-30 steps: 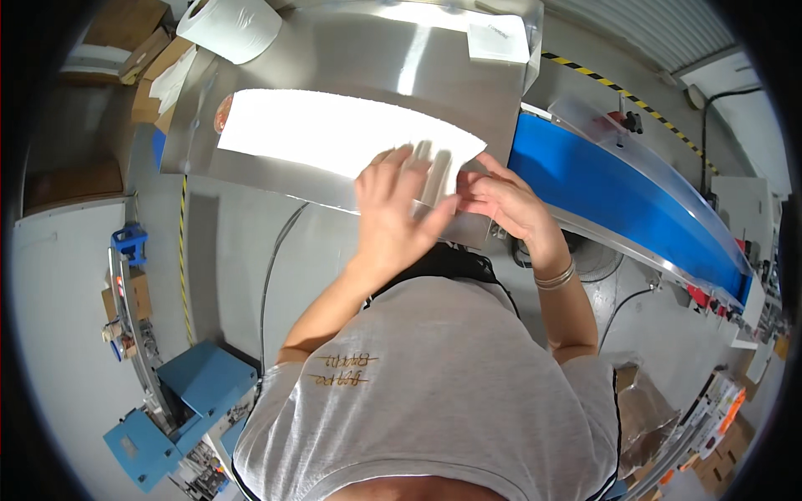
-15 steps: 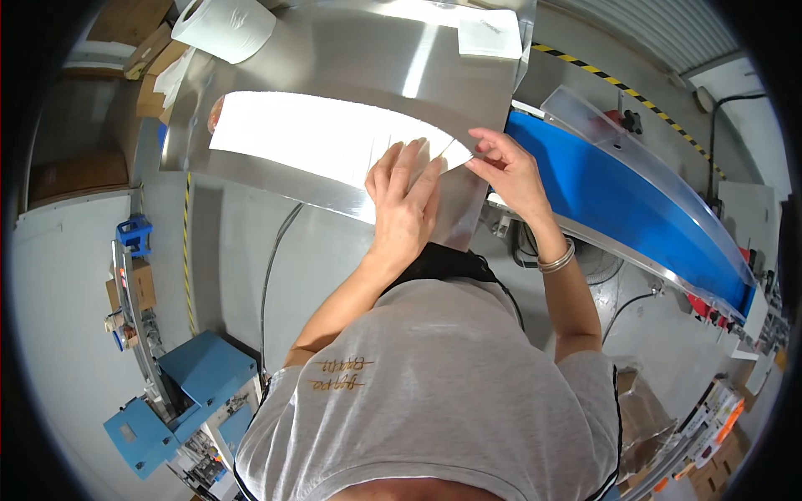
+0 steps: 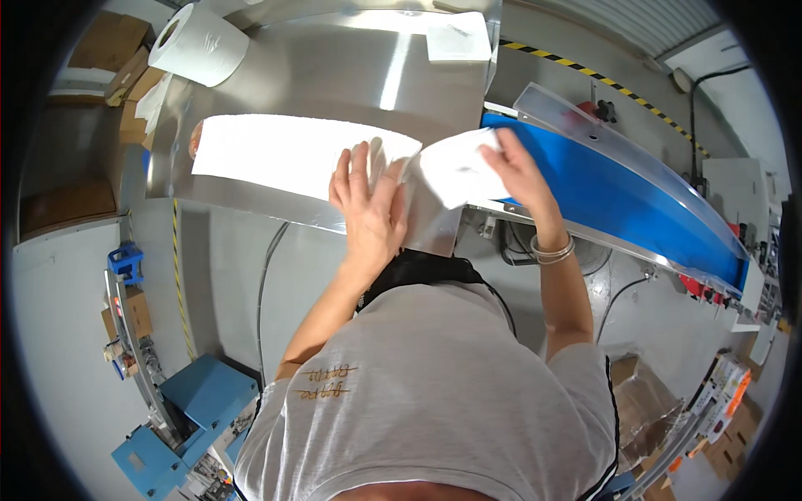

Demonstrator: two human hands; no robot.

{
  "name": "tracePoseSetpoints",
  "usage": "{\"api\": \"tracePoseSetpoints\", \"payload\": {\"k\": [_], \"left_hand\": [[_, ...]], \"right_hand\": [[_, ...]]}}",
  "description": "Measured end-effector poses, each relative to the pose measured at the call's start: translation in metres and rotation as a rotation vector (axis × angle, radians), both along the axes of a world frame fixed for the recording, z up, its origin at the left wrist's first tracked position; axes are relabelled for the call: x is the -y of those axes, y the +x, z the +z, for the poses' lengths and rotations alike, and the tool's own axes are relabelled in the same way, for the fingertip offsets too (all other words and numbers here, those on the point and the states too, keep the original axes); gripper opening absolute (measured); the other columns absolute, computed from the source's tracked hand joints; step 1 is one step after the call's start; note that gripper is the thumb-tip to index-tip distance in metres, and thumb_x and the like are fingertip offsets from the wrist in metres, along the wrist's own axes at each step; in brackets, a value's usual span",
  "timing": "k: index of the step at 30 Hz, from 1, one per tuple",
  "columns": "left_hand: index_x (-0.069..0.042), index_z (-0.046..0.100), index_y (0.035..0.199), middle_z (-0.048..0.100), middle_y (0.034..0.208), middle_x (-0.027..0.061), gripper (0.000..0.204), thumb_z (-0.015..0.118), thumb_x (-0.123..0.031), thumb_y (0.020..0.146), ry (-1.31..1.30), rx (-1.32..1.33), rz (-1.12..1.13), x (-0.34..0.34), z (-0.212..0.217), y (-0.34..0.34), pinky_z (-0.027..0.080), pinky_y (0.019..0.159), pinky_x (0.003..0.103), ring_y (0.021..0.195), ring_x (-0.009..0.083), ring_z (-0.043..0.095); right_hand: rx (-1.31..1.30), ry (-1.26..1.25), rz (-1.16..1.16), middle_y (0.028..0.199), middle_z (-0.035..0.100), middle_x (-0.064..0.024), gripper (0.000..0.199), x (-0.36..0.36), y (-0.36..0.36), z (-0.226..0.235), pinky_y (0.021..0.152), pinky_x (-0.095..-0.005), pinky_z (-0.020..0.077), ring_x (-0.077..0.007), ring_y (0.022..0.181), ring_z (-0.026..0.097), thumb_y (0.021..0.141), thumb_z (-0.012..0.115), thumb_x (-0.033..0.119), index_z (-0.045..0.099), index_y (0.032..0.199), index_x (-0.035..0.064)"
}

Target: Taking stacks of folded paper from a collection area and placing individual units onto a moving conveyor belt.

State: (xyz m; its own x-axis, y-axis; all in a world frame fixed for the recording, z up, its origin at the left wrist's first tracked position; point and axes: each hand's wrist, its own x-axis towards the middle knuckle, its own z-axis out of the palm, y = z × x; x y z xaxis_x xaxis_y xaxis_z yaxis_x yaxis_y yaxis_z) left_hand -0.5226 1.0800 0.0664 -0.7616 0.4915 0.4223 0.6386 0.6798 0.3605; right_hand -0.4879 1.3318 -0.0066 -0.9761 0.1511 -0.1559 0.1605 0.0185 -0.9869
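A long row of overlapping white sheets (image 3: pixel 276 154) lies fanned out along the front of a shiny metal table (image 3: pixel 309 67). My left hand (image 3: pixel 368 200) rests flat on the right end of that row, fingers spread. In my right hand (image 3: pixel 520 171) a single white sheet (image 3: pixel 459 169) is pinched by its right side, lifted beside the row's end and blurred by motion. Whether it is paper or cloth I cannot tell. A reddish-brown rounded thing (image 3: pixel 195 139) touches the row's left end, mostly hidden behind it.
A big white roll (image 3: pixel 200 46) stands at the table's back left, and a white square pad (image 3: pixel 459 37) lies at its back right. A blue conveyor belt (image 3: pixel 618 192) with a clear cover (image 3: pixel 576 125) runs off to the right. Blue machines (image 3: pixel 205 388) stand at lower left.
My right hand has drawn one sheet off the row's right end, where its fingers were at the edge before. My left hand stays on the row. The whole view has shifted slightly.
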Motion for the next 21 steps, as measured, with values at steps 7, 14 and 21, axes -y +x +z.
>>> {"api": "tracePoseSetpoints", "payload": {"k": [7,14,21], "left_hand": [[-0.002,0.063,0.116,0.042,0.138,0.0199,0.037,0.063,0.002,0.079,0.063,-0.023,0.041,0.002,-0.008,-0.006,0.028,0.103,0.053,0.127,0.0419,0.037],[-0.007,0.068,0.112,0.048,0.136,0.0156,0.033,0.065,0.002,0.081,0.051,-0.09,0.012,0.004,-0.012,-0.004,0.035,0.101,0.05,0.125,0.0411,0.042],[-0.009,0.069,0.109,0.041,0.14,0.0184,0.03,0.065,-0.003,0.079,0.032,-0.026,-0.068,0.007,0.0,-0.004,0.027,0.102,0.056,0.129,0.0448,0.034]], "right_hand": [[0.363,0.7,-0.814,0.093,0.063,-0.0218,0.048,-0.083,0.057,-0.03,0.076,-0.0406,0.0486,-0.0347,0.085,0.063,0.093,0.056,0.044,0.052,0.109,-0.0002],[-0.433,1.103,-0.329,0.111,0.061,-0.0137,0.053,-0.035,0.035,0.028,0.081,-0.0398,0.0498,-0.0306,0.101,0.059,0.074,0.077,0.016,0.054,0.121,0.0074],[-0.352,0.483,0.311,0.115,0.056,-0.0042,0.038,0.048,-0.03,0.036,0.079,-0.0289,0.0479,-0.0143,0.092,0.055,0.082,0.073,0.016,0.057,0.117,0.0097]]}}
